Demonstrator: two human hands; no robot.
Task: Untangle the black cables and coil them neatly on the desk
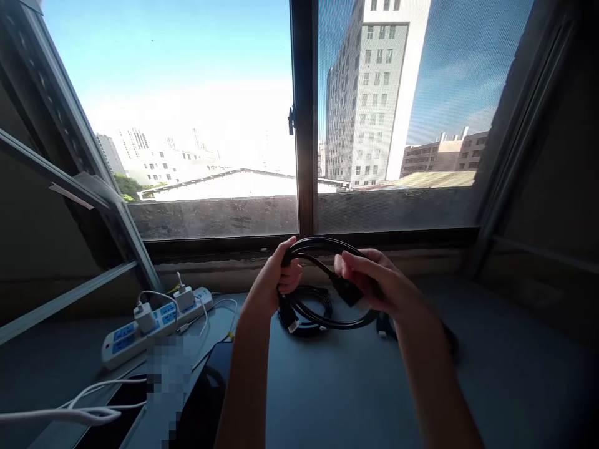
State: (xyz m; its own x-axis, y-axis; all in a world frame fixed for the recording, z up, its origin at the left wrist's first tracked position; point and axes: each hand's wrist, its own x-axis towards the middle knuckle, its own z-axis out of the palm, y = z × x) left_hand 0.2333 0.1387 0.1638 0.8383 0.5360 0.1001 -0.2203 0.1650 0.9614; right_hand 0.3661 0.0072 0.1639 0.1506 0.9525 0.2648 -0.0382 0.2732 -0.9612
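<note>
Black cable (322, 240) loops between left hand (281, 274) and right hand (377, 277).

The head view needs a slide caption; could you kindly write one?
Left hand and right hand hold a coiled black cable above a table, before a window.

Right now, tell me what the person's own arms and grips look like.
The left grip and right grip are human hands, no gloves. The left forearm and right forearm show no sleeve, watch or bracelet.
</note>
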